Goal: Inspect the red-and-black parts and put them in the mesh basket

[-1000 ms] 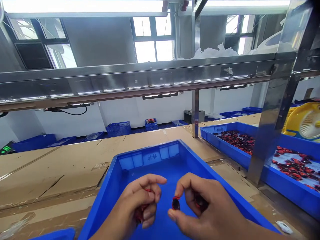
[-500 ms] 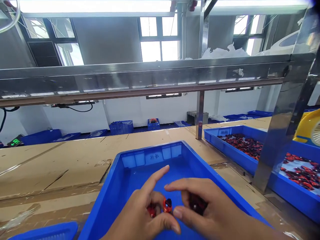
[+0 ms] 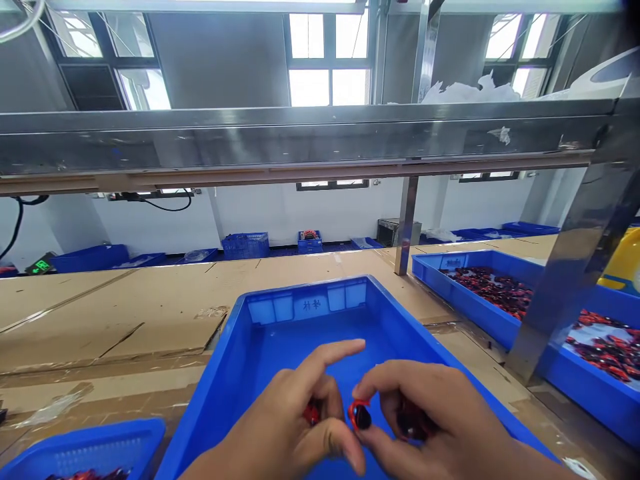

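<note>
Both hands are over a large blue tray. My right hand pinches a small red-and-black piece between thumb and forefinger, with more dark red-and-black pieces tucked in its curled fingers. Close beside it, my left hand has its forefinger stretched out and its thumb apart. Its other fingers curl round a glossy red piece, mostly hidden in the palm. What exactly these small pieces are, I cannot make out.
At the lower left is a smaller blue basket with red pieces in it. On the right, a long blue tray holds many red-and-black pieces behind a slanted metal post. A metal shelf beam crosses above the cardboard-covered table.
The small red-and-black piece between my hands has passed from my left fingers into my right thumb and forefinger. The view has shifted slightly, showing more of the lower-left basket.
</note>
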The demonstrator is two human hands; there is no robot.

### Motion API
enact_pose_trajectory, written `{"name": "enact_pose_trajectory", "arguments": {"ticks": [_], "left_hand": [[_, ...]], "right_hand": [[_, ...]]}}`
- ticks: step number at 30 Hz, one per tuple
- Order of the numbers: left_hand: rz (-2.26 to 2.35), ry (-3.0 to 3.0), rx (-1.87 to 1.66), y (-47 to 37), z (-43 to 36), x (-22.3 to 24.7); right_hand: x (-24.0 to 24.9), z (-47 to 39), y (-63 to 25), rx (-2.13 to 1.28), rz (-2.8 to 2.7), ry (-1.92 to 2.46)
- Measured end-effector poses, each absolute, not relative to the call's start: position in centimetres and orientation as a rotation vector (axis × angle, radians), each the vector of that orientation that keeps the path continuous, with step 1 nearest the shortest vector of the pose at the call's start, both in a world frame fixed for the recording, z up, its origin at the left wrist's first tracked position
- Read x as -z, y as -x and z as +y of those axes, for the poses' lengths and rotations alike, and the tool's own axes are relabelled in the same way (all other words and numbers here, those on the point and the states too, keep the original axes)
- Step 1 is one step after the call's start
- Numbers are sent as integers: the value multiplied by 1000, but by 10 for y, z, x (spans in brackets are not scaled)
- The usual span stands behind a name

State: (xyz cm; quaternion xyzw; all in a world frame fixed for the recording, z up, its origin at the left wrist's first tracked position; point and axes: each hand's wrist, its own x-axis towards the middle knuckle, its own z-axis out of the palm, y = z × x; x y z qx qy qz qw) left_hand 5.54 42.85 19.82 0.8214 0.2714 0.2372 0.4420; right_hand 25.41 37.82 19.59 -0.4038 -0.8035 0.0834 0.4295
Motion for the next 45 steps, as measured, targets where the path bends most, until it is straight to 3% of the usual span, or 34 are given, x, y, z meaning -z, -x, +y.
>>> {"name": "enact_pose_trajectory", "arguments": {"ticks": [9, 17, 19, 23, 25, 30, 36, 40, 42, 45], "left_hand": [[895, -1893, -522, -57, 428, -203], [838, -1359, -473, -57, 445, -189], [847, -1411, -507, -57, 446, -187], [856, -1474, -523, -60, 445, -187], [915, -1571, -508, -62, 444, -190], [1057, -1904, -477, -64, 438, -194], [1024, -1959, -455, -63, 434, -191], [1027, -2070, -425, -60, 432, -187], [999, -2109, -444, -60, 431, -187], [917, -2107, -552, -61, 429, -190]], "right_hand": [[-191, 383, -255, -232, -1947, 1131], [-190, 383, -256, -379, -1895, 1258], [-194, 384, -257, -622, -1832, 1209], [-199, 394, -267, -1542, -1362, 792], [-199, 401, -274, -1758, -1086, 628], [-193, 410, -276, -1622, -1147, 776], [-185, 394, -258, -733, -1906, 934], [-183, 387, -250, -464, -1990, 1004], [-184, 387, -250, -614, -1905, 1079], [-188, 392, -252, -1280, -1527, 1115]]}}
